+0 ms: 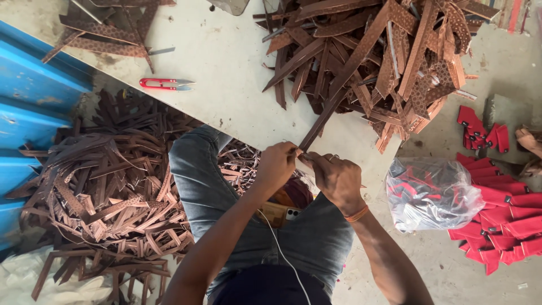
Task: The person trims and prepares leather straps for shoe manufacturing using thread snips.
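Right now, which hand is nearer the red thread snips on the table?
Left. The left hand holds the brown strap's end, below-right of the red snips; the right hand grips beside it, farther right.

Single view only: head-worn camera, aimed almost straight down over the wearer's lap. The left hand (275,165) and right hand (337,178) sat just below frame centre, near the lens. The desk (226,56) edge ran diagonally across the upper frame. The floor (440,265) showed at lower right, farther off. No second view to compare.
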